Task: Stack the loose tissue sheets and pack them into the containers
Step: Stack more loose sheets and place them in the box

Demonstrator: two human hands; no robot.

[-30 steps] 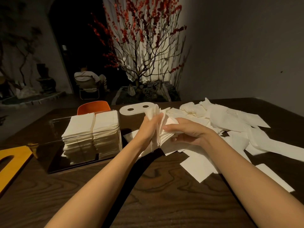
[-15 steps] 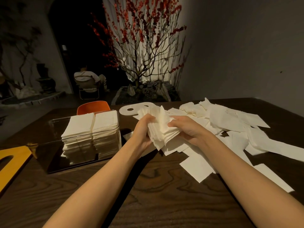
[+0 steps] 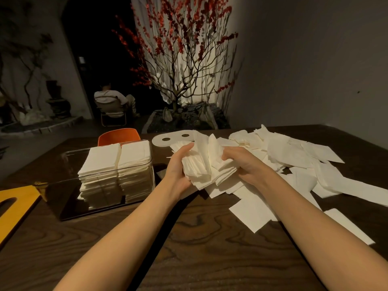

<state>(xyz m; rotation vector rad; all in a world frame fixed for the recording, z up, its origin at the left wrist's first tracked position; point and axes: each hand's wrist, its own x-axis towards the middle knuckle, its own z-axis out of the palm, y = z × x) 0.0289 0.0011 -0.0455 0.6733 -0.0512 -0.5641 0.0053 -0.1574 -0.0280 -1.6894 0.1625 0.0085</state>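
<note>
Squaring step: left hand [image 3: 178, 166] and right hand [image 3: 245, 164] clasped uneven tissue bundle [image 3: 206, 166] (edges splayed); next, align, then load clear container [image 3: 147, 175].

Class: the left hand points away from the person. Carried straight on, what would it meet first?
Probably the white lid with two holes, just beyond the left hand and its tissue bundle; depth is uncertain.
</note>
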